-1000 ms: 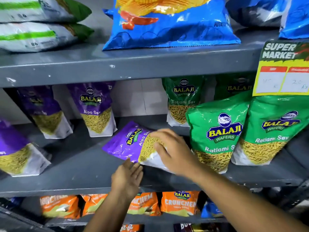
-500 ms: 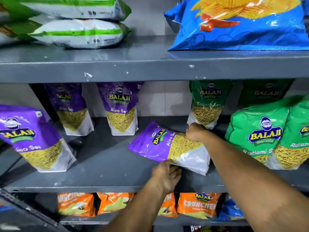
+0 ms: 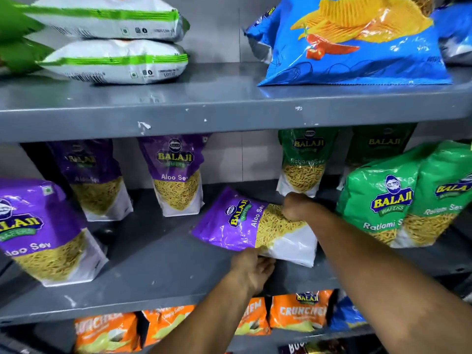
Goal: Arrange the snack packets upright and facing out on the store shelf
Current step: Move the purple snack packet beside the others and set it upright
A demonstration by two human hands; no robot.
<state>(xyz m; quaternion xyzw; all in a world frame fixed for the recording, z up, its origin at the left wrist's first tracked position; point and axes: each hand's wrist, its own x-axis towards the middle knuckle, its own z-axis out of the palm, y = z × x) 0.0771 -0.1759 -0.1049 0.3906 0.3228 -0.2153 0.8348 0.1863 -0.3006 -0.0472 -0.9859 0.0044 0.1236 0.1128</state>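
Note:
A purple Aloo Sev packet lies tilted on its side on the grey middle shelf, top pointing left. My right hand grips its upper far edge. My left hand holds its lower near edge from underneath. Two purple packets stand upright at the back left, and another purple packet leans at the front left. Green Ratlami Sev packets stand to the right, with one green packet behind my right hand.
The upper shelf carries stacked white-green bags and a large blue chips bag. Orange Crunchem packets fill the shelf below. A bare patch of middle shelf lies between the left purple packets and the held one.
The view has shifted left and closer. My right hand slid from on top of the packet to its far edge, my left hand moved under its near edge, and the packet tilted up slightly.

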